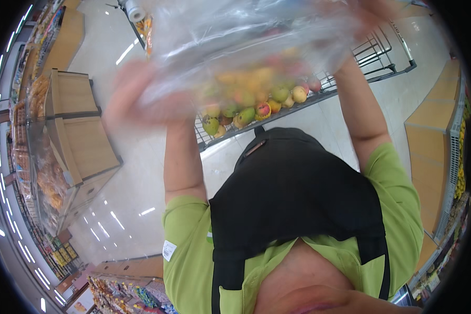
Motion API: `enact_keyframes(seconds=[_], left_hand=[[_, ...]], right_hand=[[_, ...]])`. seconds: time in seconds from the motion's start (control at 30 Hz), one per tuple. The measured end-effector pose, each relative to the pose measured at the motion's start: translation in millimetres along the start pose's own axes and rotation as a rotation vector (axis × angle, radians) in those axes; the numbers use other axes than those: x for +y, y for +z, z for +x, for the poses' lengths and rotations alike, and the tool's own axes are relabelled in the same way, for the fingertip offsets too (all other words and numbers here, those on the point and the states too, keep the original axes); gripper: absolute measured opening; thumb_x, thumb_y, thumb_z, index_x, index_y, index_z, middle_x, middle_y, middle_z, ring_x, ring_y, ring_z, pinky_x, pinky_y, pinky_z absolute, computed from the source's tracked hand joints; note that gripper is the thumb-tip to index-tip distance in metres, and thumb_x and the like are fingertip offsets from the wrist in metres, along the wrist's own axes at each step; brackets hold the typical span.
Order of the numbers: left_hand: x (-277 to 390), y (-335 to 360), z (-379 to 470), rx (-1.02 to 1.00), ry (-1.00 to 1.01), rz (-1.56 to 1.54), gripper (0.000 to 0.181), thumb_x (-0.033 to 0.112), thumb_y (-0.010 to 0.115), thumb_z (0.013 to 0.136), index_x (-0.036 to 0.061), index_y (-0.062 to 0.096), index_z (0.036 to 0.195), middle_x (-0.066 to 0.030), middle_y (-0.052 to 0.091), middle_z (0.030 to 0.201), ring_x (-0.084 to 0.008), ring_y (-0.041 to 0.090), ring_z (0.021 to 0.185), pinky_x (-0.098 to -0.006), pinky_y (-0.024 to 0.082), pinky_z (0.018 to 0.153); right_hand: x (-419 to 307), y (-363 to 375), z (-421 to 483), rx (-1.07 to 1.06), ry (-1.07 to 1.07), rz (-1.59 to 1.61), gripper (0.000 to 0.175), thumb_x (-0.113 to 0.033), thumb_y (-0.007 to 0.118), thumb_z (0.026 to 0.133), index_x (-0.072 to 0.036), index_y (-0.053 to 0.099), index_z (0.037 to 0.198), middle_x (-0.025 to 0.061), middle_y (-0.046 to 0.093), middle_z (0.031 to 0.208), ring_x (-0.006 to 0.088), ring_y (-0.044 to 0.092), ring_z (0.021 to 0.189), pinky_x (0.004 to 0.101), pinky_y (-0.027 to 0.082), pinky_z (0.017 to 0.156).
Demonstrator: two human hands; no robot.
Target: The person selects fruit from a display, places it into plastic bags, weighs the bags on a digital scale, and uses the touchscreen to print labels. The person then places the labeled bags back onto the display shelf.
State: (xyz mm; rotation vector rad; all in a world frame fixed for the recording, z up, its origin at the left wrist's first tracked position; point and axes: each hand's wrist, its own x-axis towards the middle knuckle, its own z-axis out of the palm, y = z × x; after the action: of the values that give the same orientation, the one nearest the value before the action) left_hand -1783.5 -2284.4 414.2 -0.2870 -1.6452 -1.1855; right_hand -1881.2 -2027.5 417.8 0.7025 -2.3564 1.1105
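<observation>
A large clear plastic bag (235,43) stretches between my raised hands, blurred by motion. At its lower left corner, my left hand (141,94) grips the plastic. My right hand (361,27) has hold of the bag's other side, partly hidden by the film. Under and behind the bag stands a wire shopping cart (376,55) bearing many fruits. Green and yellow mangoes (246,116) lie along its near edge, with a red fruit (263,110) in a yellow foam net among them. More fruit shows only dimly through the plastic.
Wooden display bins (76,94) with bagged goods stand at the left. A roll of plastic bags (135,11) is at the upper left, beside the cart. On the right runs a wooden produce stand (428,129) with a grey perforated edge. Packaged goods (129,290) fill a display at the lower left.
</observation>
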Motion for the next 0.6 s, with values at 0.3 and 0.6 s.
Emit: enact_keyframes(seconds=[0.3, 0.6], left_hand=[[-129, -116, -143, -0.075, -0.877, 0.399, 0.016, 0.017, 0.053, 0.098, 0.0032, 0.061, 0.096, 0.0013, 0.05, 0.071, -0.0103, 0.047, 0.062, -0.028, 0.039, 0.053], [-69, -122, -133, 0.469, -1.281, 0.144, 0.011, 0.018, 0.055, 0.099, 0.0073, 0.056, 0.101, 0.0047, 0.045, 0.069, -0.0027, 0.038, 0.055, -0.019, 0.026, 0.046]], right_hand=[[125, 171, -109, -0.952, 0.442, 0.376, 0.057, -0.039, 0.069, 0.088, -0.008, 0.053, 0.133, 0.0165, 0.064, 0.11, 0.0297, 0.064, 0.101, 0.0401, 0.052, 0.083], [115, 300, -208, -1.134, 0.11, -0.16, 0.088, -0.046, 0.079, 0.075, -0.005, 0.039, 0.141, 0.0255, 0.054, 0.129, 0.0407, 0.051, 0.122, 0.0447, 0.044, 0.101]])
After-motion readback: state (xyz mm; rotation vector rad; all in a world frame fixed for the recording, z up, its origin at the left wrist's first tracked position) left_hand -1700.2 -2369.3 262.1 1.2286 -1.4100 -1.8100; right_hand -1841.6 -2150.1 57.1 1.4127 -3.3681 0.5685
